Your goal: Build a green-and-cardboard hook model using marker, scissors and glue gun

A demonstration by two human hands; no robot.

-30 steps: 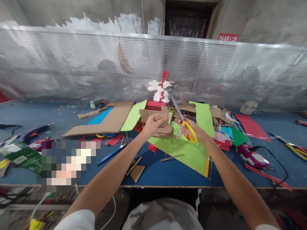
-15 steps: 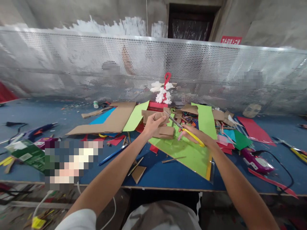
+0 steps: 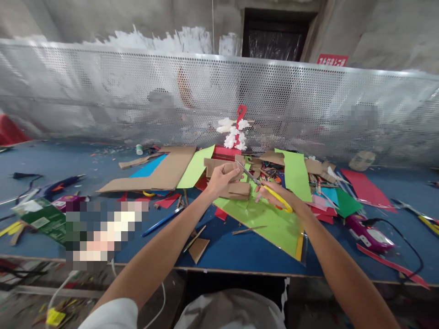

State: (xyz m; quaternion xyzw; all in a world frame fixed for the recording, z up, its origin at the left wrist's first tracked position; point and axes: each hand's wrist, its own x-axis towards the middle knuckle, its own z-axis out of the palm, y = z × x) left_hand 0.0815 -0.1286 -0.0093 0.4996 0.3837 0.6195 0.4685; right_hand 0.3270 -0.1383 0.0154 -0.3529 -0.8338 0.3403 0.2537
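Observation:
My left hand (image 3: pixel 222 177) is closed on a piece of brown cardboard (image 3: pixel 239 190), thumb on top. Yellow-handled scissors (image 3: pixel 278 197) are in my right hand (image 3: pixel 270 192), their blades pointing up and left to the cardboard's upper right edge. Whether the blades have cardboard between them I cannot tell. Below both hands lies a bright green sheet (image 3: pixel 274 226). Just behind the cardboard stands a red hooked strip (image 3: pixel 241 112) with white fluffy tufts (image 3: pixel 233 137) on it, on a red base.
Brown cardboard sheets (image 3: pixel 174 171) lie to the left, beside a blue pen (image 3: pixel 162 222) and a hot glue gun (image 3: pixel 58 186). On the right are a red sheet (image 3: pixel 366 188), a purple box with a cable (image 3: pixel 372 234) and more scissors (image 3: pixel 416 214). A perforated metal screen (image 3: pixel 199 91) borders the back.
The view has shifted slightly, so everything sits a little further right and lower. My hands keep nearly the same pose on the cardboard and scissors.

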